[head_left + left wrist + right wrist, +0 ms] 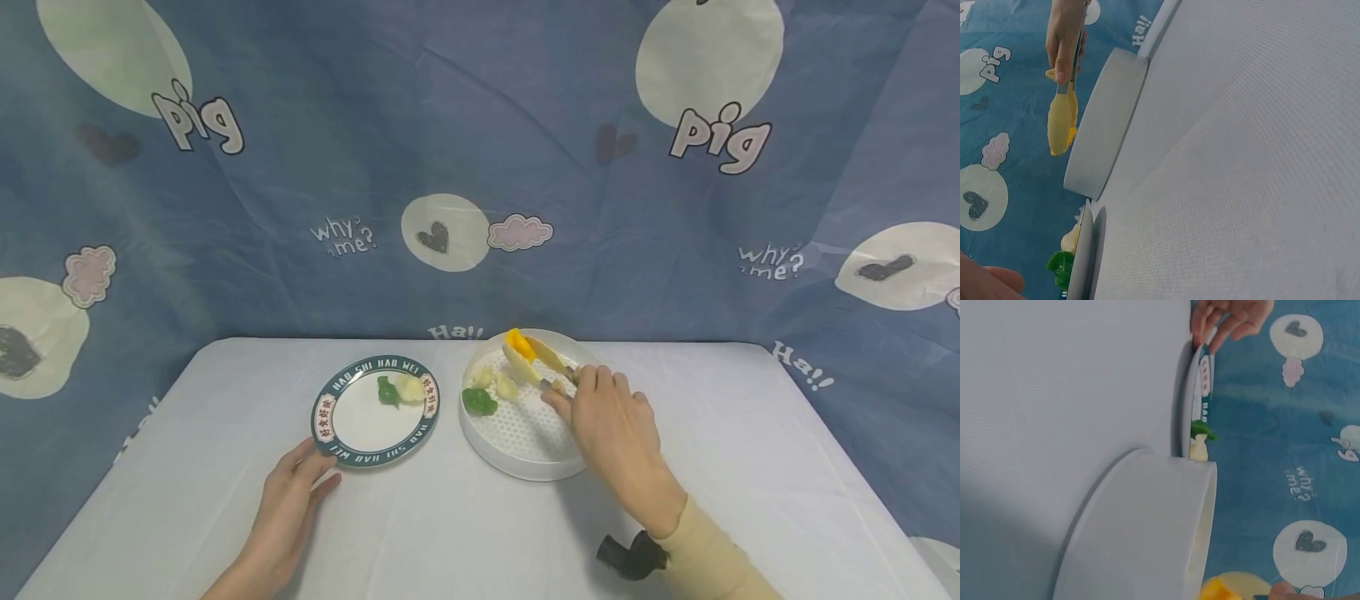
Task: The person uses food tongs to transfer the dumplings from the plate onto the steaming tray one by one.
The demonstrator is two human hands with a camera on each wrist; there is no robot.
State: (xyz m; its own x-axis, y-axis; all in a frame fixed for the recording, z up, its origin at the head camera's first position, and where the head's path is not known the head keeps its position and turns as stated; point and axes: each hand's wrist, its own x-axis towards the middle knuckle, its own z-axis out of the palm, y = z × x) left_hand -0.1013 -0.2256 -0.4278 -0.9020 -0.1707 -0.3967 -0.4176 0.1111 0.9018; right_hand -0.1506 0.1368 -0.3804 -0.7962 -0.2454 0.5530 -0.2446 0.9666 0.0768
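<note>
Two hands at a white table (480,533): the right hand (611,433) clamps yellow tongs (542,360) over the white tray (525,462), their tips closed on an orange piece (517,342) held near the tray's far rim. The left hand (288,508) lies relaxed, fingertips touching the near rim of the plate (352,450) — which holds a green piece and a pale one. The orange piece looks light, smooth and probably slippery; a gentle squeeze across its middle seems safest. The tongs' long axis runs from the hand up and leftward, tips pointing away from the person. More pieces lie in the tray — a green piece (478,402) among them.
</note>
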